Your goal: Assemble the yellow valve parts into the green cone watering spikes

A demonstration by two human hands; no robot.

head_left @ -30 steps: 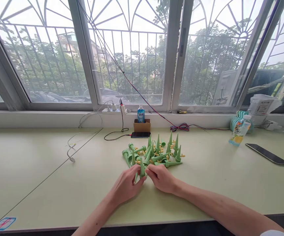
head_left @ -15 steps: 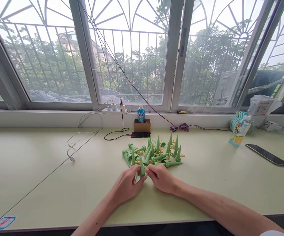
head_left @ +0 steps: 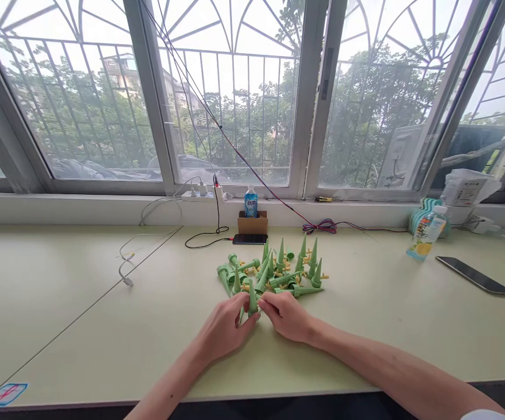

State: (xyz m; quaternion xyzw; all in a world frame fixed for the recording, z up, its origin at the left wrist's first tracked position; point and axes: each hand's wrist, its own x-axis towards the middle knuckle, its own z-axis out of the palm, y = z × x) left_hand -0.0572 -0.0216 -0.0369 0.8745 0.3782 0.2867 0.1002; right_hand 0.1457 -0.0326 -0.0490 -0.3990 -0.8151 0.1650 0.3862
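Note:
My left hand (head_left: pixel 230 328) is closed round a green plant watering spike (head_left: pixel 253 300), which stands point up near the table's front. Close on its right side, my right hand (head_left: pixel 286 315) is pinched, thumb and forefinger together against the spike's base. Whatever small part lies between those fingertips is hidden. Just beyond both hands is a pile of green watering spikes (head_left: pixel 263 280), several upright and others lying down. Many of them have small yellow valves (head_left: pixel 325 276) sticking out at the side.
Behind the pile lie a phone (head_left: pixel 250 239) on a cable and a cardboard box (head_left: pixel 253 225) with a blue bottle (head_left: pixel 251 202). A drink bottle (head_left: pixel 426 236) and another phone (head_left: pixel 474 275) are at right. A white cable (head_left: pixel 126 274) crosses the pale table (head_left: pixel 104 338).
Almost nothing differs. Both hands stay on the same spike, with at most a tiny shift of the fingers and of the camera.

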